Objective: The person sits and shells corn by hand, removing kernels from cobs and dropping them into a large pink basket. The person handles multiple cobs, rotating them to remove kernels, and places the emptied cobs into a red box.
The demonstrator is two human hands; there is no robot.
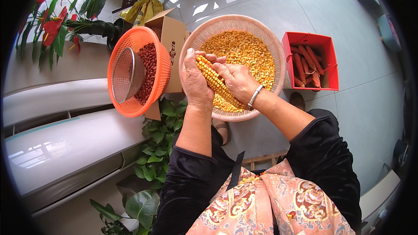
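Observation:
An ear of dried yellow corn lies slanted between my hands, over a pale pink plastic basket. My left hand is wrapped around its upper part from the left. My right hand, with a silver bangle at the wrist, presses on the ear from the right, the thumb on its kernels near my left fingers. Loose corn kernels cover the basket's bottom. The ear's lower end reaches down past my right hand, over the kernels.
Left of the basket, an orange plastic basket holds red beans or peanuts and a metal sieve, beside a cardboard box. On the right, a red box contains reddish corncobs. Potted plants stand at the left.

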